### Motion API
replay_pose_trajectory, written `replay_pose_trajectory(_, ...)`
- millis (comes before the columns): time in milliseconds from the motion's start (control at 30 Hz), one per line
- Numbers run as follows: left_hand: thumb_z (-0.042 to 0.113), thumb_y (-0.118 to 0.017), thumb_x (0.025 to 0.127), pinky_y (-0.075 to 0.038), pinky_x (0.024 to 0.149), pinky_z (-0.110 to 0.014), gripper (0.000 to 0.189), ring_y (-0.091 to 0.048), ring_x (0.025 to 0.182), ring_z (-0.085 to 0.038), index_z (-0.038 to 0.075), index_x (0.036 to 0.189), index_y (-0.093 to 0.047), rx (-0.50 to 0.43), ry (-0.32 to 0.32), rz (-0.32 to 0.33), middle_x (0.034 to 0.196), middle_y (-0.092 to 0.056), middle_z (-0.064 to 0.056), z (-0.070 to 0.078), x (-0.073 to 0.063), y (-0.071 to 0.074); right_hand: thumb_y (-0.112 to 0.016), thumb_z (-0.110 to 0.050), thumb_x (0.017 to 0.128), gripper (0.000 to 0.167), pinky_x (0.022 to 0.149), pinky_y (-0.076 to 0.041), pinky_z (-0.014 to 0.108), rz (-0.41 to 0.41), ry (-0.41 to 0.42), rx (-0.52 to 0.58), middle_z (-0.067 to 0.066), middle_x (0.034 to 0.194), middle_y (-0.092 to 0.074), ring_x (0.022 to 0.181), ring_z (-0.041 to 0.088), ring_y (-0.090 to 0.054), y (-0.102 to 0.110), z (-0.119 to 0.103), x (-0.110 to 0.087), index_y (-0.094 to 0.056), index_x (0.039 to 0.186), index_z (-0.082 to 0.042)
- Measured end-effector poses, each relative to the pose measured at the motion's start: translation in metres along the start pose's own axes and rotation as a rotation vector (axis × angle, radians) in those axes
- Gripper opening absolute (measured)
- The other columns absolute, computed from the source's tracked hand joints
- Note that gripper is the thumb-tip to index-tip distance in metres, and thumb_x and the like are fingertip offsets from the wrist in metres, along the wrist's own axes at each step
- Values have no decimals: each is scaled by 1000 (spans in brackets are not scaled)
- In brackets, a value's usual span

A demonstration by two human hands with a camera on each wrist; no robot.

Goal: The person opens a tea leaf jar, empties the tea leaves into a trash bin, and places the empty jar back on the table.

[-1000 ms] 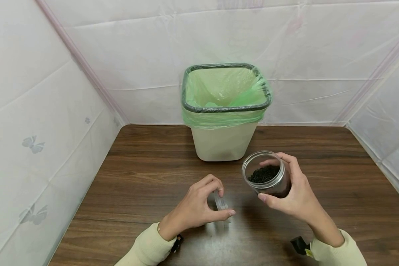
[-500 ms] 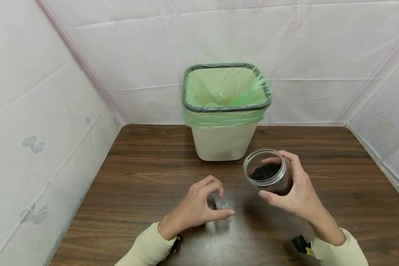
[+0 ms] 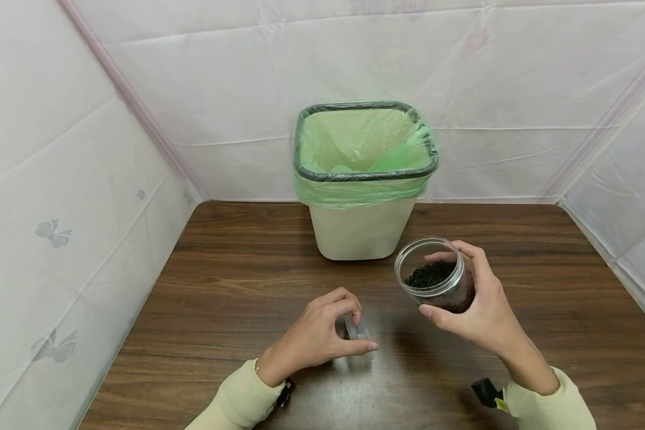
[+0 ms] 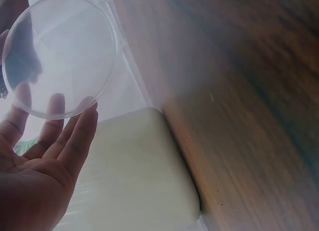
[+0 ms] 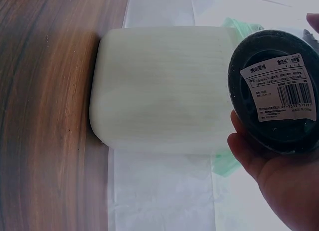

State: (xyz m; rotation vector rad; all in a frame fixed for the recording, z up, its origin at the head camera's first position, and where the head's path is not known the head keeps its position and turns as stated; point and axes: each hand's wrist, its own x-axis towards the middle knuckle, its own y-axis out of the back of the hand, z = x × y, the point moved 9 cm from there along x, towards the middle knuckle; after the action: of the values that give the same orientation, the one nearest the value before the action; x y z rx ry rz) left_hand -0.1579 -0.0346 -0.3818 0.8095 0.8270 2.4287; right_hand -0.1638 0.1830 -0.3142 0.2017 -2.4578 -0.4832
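In the head view my right hand grips a clear round jar without a lid, raised over the table and tilted a little to the left. Dark dry leaves, like loose tea, fill its lower part. The right wrist view shows the jar's underside, with a barcode label on it. My left hand holds a clear round lid on edge between thumb and fingers, to the left of the jar. Through the see-through lid, fingertips show in the left wrist view.
A pale bin with a dark rim and a green bag liner stands at the back of the brown wooden table. White plastic sheeting covers the walls behind and at the sides.
My right hand has moved the jar slightly up and to the right. My left hand with the lid has barely moved.
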Motion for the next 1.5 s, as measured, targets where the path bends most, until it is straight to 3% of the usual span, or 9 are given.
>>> replay_pose_trajectory(400, 50, -83, 80, -42, 63, -18, 39, -55, 79, -7, 22, 87, -57, -8, 3, -43, 101, -55, 14, -5, -1, -6, -86, 13, 58, 98, 89, -46, 20, -2, 7, 5, 20, 122, -62, 101, 15, -65, -1, -1, 0, -38, 142, 2)
replay_pose_trajectory(767, 52, -85, 75, -42, 64, -17, 43, -57, 80, -11, 21, 86, -58, 6, 18, -70, 102, -60, 9, -8, -3, -10, -87, 12, 57, 98, 90, -45, 21, -2, 12, -2, 10, 123, -64, 103, 16, -65, -1, -1, -1, -39, 142, 1)
replay_pose_trajectory(1233, 53, -86, 73, -48, 73, -20, 43, -59, 92, -6, 23, 83, -57, 12, 45, -122, 111, -65, 2, -12, -4, -13, -87, 12, 57, 98, 90, -45, 21, 0, 0, 3, 11, 123, -64, 101, 16, -65, 1, -1, 0, -40, 142, 0)
replay_pose_trajectory(1500, 55, -84, 74, -45, 65, -19, 42, -56, 79, -5, 24, 83, -56, 9, 66, -144, 112, -65, 1, -15, -5, -13, -87, 12, 57, 98, 90, -45, 21, -3, 4, 2, 16, 122, -63, 103, 16, -64, 0, -1, 0, -40, 143, 0)
